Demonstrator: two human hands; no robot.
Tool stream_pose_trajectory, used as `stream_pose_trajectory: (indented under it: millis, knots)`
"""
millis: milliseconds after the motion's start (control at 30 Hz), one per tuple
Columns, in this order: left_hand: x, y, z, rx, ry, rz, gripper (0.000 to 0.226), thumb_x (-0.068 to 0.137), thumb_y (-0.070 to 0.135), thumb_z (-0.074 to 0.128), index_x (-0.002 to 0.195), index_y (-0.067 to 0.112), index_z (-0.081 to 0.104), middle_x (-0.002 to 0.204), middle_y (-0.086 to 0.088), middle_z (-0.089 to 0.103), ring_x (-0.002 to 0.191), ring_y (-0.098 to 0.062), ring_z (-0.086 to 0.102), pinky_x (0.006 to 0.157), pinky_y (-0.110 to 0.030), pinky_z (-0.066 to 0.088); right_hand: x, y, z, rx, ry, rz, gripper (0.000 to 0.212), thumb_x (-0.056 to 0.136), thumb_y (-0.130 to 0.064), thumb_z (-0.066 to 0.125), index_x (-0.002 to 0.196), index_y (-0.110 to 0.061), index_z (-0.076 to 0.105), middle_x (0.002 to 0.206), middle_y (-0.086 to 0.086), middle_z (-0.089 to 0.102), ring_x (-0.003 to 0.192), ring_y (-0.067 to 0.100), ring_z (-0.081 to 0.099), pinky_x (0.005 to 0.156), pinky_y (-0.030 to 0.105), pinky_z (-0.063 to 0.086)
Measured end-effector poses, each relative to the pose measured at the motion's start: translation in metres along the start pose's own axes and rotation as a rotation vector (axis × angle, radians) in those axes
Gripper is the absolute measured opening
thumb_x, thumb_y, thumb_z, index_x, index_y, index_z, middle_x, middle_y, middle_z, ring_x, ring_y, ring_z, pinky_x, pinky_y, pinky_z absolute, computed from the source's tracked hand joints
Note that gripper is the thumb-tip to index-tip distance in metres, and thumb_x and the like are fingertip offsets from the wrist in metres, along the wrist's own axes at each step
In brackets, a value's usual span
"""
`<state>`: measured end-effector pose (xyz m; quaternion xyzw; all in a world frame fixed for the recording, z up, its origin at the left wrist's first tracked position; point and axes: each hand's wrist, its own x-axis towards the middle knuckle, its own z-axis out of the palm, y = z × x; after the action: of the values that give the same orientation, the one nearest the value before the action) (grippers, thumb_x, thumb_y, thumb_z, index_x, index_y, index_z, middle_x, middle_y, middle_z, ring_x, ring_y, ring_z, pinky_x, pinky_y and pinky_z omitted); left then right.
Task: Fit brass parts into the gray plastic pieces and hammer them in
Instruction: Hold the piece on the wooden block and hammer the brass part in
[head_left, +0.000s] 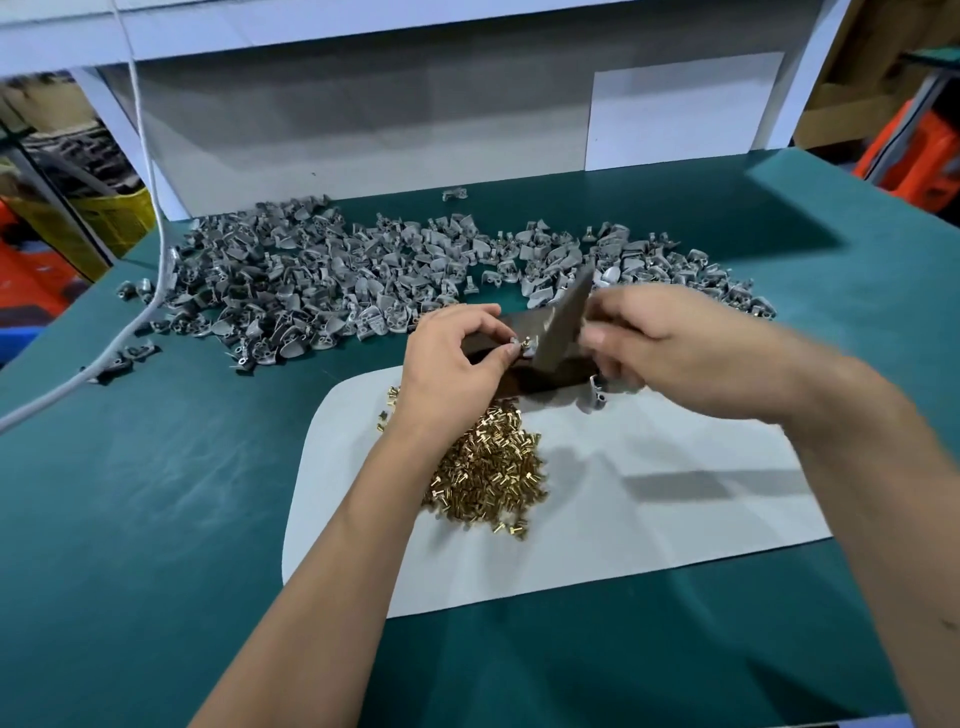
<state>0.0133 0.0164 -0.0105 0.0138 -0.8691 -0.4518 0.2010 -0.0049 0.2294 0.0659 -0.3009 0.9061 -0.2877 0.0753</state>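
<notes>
Brass parts (488, 467), small headed pins, lie heaped on a pale sheet (649, 519) spread over the green bench (156, 493). Gray plastic pieces (363, 275), curved and ribbed, are strewn in a wide band behind. At a dark block (550, 376), the left hand (457, 358) pinches one gray piece (522, 347) carrying a brass pin between thumb and fingers. The right hand (660, 343), blurred, has its fingers curled around a flat gray metal bar (563, 322) raised over that piece. At far left stands a yellow crate (104, 218), contents unclear.

green table (156, 493) | white sheet (649, 530) | gray cable (150, 171) | yellow crate (104, 218)
</notes>
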Motion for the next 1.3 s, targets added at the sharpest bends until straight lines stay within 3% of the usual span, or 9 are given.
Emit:
stream_pose_trajectory:
  millis: [100,200,333,500,667,800,967,1133,1300]
  knots:
    - [0.000,0.000,0.000,0.004,-0.009,0.011,0.012,0.084,0.012,0.080,0.084,0.023,0.076,0.117,0.002,0.071,0.117,-0.019,0.062,0.107,-0.044,0.046,0.011,-0.010,0.014,-0.058,0.170,-0.007,0.031,0.108,-0.027,0.044,0.078,-0.023,0.051,0.072,-0.004,0.062,0.058,0.008,0.058,0.057,0.032,0.041]
    - [-0.001,0.000,-0.001,-0.032,-0.016,0.002,0.011,0.084,0.012,0.080,0.081,0.023,0.076,0.117,0.000,0.072,0.115,-0.017,0.064,0.105,-0.041,0.048,0.019,-0.013,0.021,-0.286,0.254,0.019,0.023,0.108,-0.032,0.041,0.095,-0.023,0.056,0.080,-0.001,0.063,0.071,0.025,0.060,0.063,0.035,0.040]
    - [0.000,0.001,0.000,-0.053,0.004,-0.030,0.018,0.083,0.012,0.081,0.077,0.028,0.076,0.118,0.002,0.073,0.114,-0.014,0.065,0.105,-0.038,0.049,0.022,-0.014,0.021,-0.230,0.593,-0.082,0.020,0.107,-0.030,0.042,0.108,-0.019,0.060,0.075,0.002,0.056,0.065,0.032,0.050,0.061,0.034,0.037]
    - [0.000,0.003,-0.003,-0.067,-0.020,-0.044,0.016,0.082,0.010,0.083,0.079,0.024,0.078,0.121,0.000,0.072,0.110,-0.011,0.067,0.104,-0.036,0.052,0.023,-0.018,0.031,-0.439,0.273,0.063,0.020,0.109,-0.033,0.041,0.103,-0.021,0.056,0.086,0.009,0.066,0.076,0.036,0.064,0.059,0.035,0.039]
    - [0.000,0.004,-0.002,-0.078,-0.002,-0.057,0.021,0.083,0.010,0.082,0.075,0.028,0.076,0.121,0.001,0.072,0.111,-0.011,0.067,0.105,-0.034,0.050,0.022,-0.021,0.019,-0.336,0.600,-0.068,0.021,0.107,-0.031,0.043,0.106,-0.017,0.060,0.078,0.004,0.059,0.065,0.032,0.051,0.061,0.036,0.043]
    - [0.000,0.005,-0.002,-0.083,-0.025,-0.050,0.019,0.082,0.008,0.083,0.077,0.025,0.076,0.121,-0.002,0.072,0.109,-0.014,0.068,0.103,-0.038,0.052,0.019,-0.023,0.033,-0.392,0.269,0.063,0.021,0.109,-0.033,0.041,0.108,-0.020,0.057,0.085,0.006,0.065,0.072,0.034,0.064,0.067,0.039,0.051]
    - [0.000,0.004,-0.003,-0.071,0.002,-0.046,0.022,0.082,0.011,0.082,0.075,0.030,0.074,0.120,0.001,0.072,0.111,-0.011,0.066,0.105,-0.035,0.050,0.020,-0.022,0.024,-0.361,0.612,-0.043,0.020,0.108,-0.030,0.046,0.107,-0.017,0.061,0.074,-0.001,0.052,0.064,0.030,0.047,0.061,0.033,0.035]
    - [-0.001,0.005,-0.003,-0.073,-0.009,-0.047,0.016,0.082,0.008,0.082,0.079,0.023,0.078,0.121,-0.003,0.072,0.111,-0.012,0.067,0.103,-0.034,0.052,0.018,-0.019,0.034,-0.380,0.297,0.075,0.020,0.109,-0.033,0.042,0.098,-0.020,0.053,0.076,0.005,0.063,0.063,0.032,0.064,0.062,0.038,0.051]
    - [-0.001,0.005,-0.004,-0.058,-0.011,-0.048,0.012,0.083,0.010,0.081,0.081,0.021,0.079,0.122,-0.002,0.072,0.110,-0.011,0.067,0.101,-0.023,0.048,0.017,-0.022,0.035,-0.329,0.569,-0.048,0.017,0.108,-0.029,0.045,0.101,-0.019,0.056,0.077,0.006,0.066,0.058,0.030,0.053,0.057,0.034,0.045]
